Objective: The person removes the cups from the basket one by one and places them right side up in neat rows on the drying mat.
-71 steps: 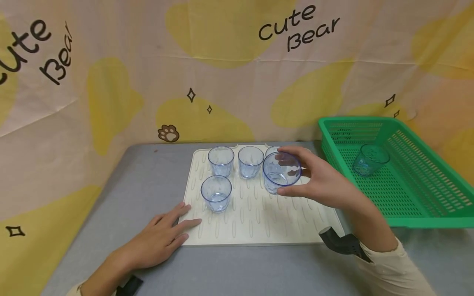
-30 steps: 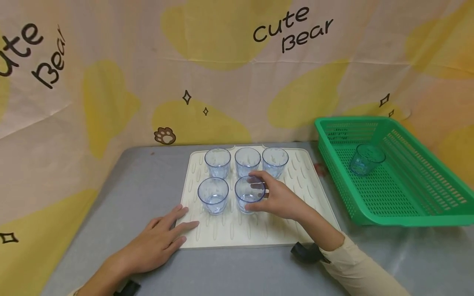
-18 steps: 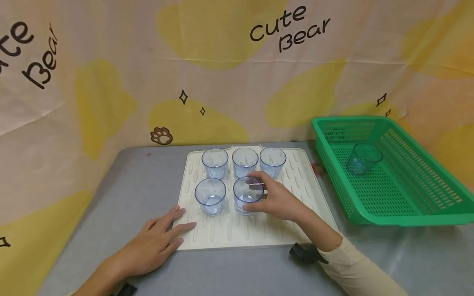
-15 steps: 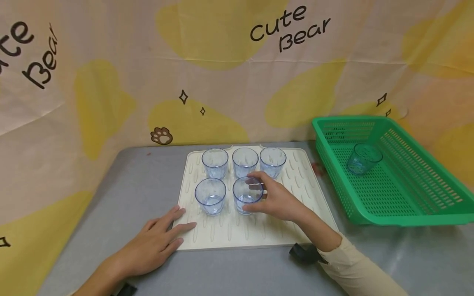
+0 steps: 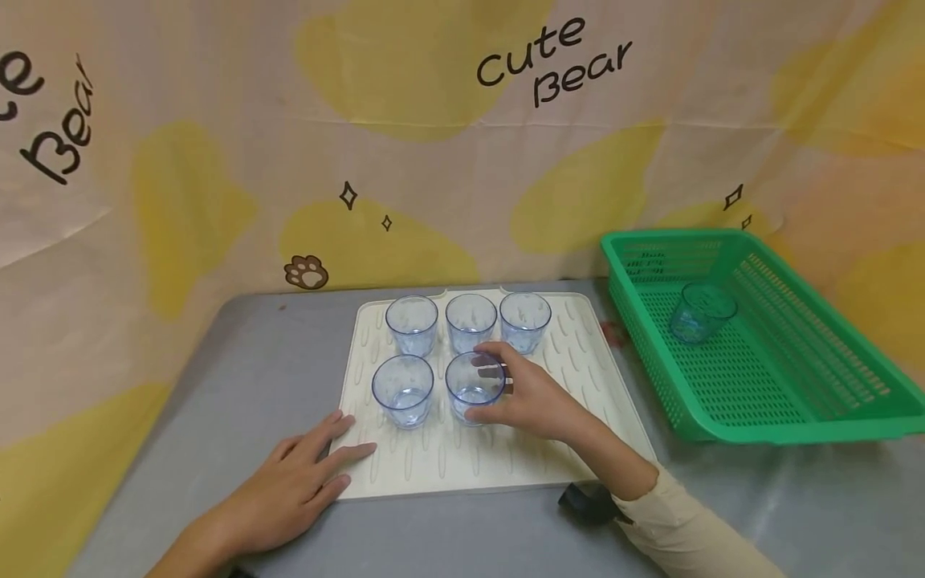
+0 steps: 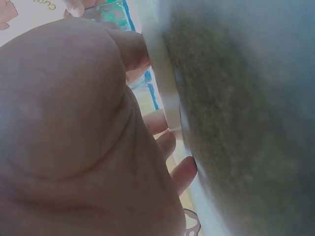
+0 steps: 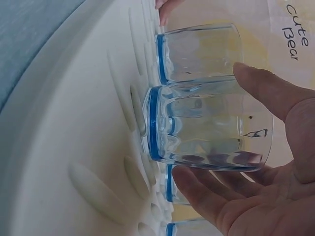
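Observation:
My right hand [image 5: 538, 395] holds a clear bluish drinking glass [image 5: 474, 388] between thumb and fingers. This glass stands upright in the front row on a white ridged drying mat [image 5: 433, 474]; in the right wrist view its base [image 7: 155, 123] meets the mat. To its left is another front-row glass [image 5: 403, 391]. Behind them stand a left glass [image 5: 412, 324], a middle glass [image 5: 471, 323] and a right glass [image 5: 525, 321]. My left hand [image 5: 285, 490] rests with spread fingers at the mat's left front edge; its palm side fills much of the left wrist view.
A green perforated basket [image 5: 788, 437] stands at the right, with one glass [image 5: 702, 313] inside near its left side. The grey tabletop [image 5: 405, 538] surrounds the mat. A printed cloth [image 5: 433, 160] hangs behind the table.
My right hand has brought the glass leftward and down from above the mat's right part to the front row. Since then it has kept hold there. The left hand has stayed at the mat's edge.

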Demonstrator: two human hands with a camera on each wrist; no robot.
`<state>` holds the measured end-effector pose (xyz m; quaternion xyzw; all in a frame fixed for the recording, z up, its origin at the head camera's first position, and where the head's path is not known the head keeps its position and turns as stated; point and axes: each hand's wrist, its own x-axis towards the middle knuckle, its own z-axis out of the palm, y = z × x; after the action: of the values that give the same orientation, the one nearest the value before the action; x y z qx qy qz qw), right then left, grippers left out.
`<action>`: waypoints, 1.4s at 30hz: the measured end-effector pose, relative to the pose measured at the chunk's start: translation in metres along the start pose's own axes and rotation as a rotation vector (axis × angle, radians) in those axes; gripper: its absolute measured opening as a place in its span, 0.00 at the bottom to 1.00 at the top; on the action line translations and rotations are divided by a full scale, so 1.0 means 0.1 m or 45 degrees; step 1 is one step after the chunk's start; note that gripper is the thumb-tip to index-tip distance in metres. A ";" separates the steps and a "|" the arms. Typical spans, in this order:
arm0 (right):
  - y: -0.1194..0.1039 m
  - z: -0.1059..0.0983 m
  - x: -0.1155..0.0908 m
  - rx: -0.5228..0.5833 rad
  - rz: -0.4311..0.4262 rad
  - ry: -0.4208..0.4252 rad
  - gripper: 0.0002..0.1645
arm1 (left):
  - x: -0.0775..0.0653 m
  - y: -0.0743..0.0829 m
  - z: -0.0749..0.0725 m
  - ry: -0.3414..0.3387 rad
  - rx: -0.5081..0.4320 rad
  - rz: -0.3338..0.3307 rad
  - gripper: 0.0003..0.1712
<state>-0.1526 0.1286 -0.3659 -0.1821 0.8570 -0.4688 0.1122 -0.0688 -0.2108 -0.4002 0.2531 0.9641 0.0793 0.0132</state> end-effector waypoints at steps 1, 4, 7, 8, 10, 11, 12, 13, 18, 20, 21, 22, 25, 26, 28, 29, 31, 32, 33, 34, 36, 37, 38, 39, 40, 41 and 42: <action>-0.01 0.00 0.01 -0.002 -0.002 0.001 0.50 | -0.01 0.00 0.00 0.008 0.004 0.001 0.24; -0.02 0.01 0.02 0.004 -0.009 0.004 0.50 | -0.04 0.00 -0.02 0.015 0.003 -0.006 0.24; 0.00 0.01 0.01 0.008 0.005 0.001 0.52 | -0.05 0.00 -0.04 0.010 0.006 -0.003 0.24; 0.00 0.01 0.01 -0.002 0.012 -0.001 0.53 | -0.05 0.01 -0.04 0.008 0.009 0.001 0.24; 0.02 0.01 -0.01 -0.020 0.020 -0.011 0.56 | -0.05 0.01 -0.04 0.013 0.020 0.013 0.24; 0.02 0.00 -0.02 -0.026 0.016 -0.020 0.57 | -0.05 0.02 -0.03 0.018 0.027 0.017 0.24; 0.01 -0.01 -0.03 -0.030 0.011 -0.030 0.59 | -0.05 0.02 -0.03 0.021 0.030 0.021 0.24; 0.02 -0.03 -0.04 -0.032 0.000 -0.039 0.60 | -0.05 0.02 -0.03 0.024 0.033 0.027 0.24; -0.05 -0.18 -0.12 -0.008 -0.085 -0.072 0.63 | -0.04 0.03 -0.04 -0.006 -0.003 0.003 0.24; -0.09 -0.28 -0.15 -0.016 -0.117 -0.063 0.62 | -0.03 0.03 -0.05 -0.029 -0.022 -0.010 0.24; -0.11 -0.35 -0.17 -0.026 -0.126 -0.052 0.61 | -0.03 0.03 -0.05 -0.044 -0.028 -0.016 0.24; -0.13 -0.42 -0.19 -0.044 -0.136 -0.037 0.59 | -0.03 0.03 -0.06 -0.057 -0.031 -0.023 0.24; -0.18 -0.65 -0.26 -0.140 -0.140 0.031 0.53 | -0.02 0.03 -0.06 -0.073 -0.048 -0.033 0.24; -0.19 -0.73 -0.28 -0.173 -0.133 0.058 0.51 | -0.02 0.03 -0.06 -0.078 -0.050 -0.038 0.24; -0.23 -0.90 -0.36 -0.227 -0.084 0.101 0.49 | -0.01 0.03 -0.06 -0.079 -0.057 -0.044 0.24; -0.23 -0.98 -0.40 -0.243 -0.060 0.120 0.48 | -0.01 0.03 -0.06 -0.080 -0.062 -0.046 0.24; -0.25 -1.15 -0.48 -0.259 -0.022 0.152 0.47 | 0.00 0.04 -0.07 -0.082 -0.069 -0.048 0.24; -0.25 -1.23 -0.51 -0.260 -0.003 0.175 0.47 | 0.01 0.04 -0.07 -0.084 -0.069 -0.049 0.24; -0.25 -1.32 -0.54 -0.264 0.016 0.191 0.47 | 0.01 0.04 -0.06 -0.083 -0.071 -0.047 0.24; -0.24 -1.41 -0.57 -0.273 0.032 0.213 0.46 | 0.01 0.04 -0.06 -0.078 -0.068 -0.043 0.24; -0.21 -1.58 -0.59 -0.290 0.055 0.247 0.45 | 0.00 0.03 -0.05 -0.070 -0.062 -0.043 0.24; -0.19 -1.68 -0.60 -0.298 0.071 0.260 0.44 | 0.00 0.03 -0.05 -0.063 -0.053 -0.039 0.24; -0.15 -1.77 -0.61 -0.302 0.083 0.270 0.43 | -0.01 0.02 -0.04 -0.056 -0.044 -0.036 0.25; -0.11 -1.86 -0.61 -0.303 0.088 0.270 0.42 | -0.01 0.02 -0.04 -0.047 -0.039 -0.031 0.25; -0.05 -1.94 -0.61 -0.301 0.091 0.271 0.41 | -0.02 0.01 -0.04 -0.042 -0.035 -0.029 0.25; 0.02 -2.02 -0.60 -0.304 0.098 0.268 0.41 | -0.02 0.01 -0.04 -0.041 -0.034 -0.027 0.25; 0.09 -2.10 -0.60 -0.309 0.104 0.262 0.41 | -0.02 0.02 -0.03 -0.039 -0.030 -0.020 0.24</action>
<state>-0.1763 0.3181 -0.2599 -0.1104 0.9210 -0.3732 0.0201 -0.0663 -0.2111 -0.3968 0.2466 0.9647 0.0868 0.0316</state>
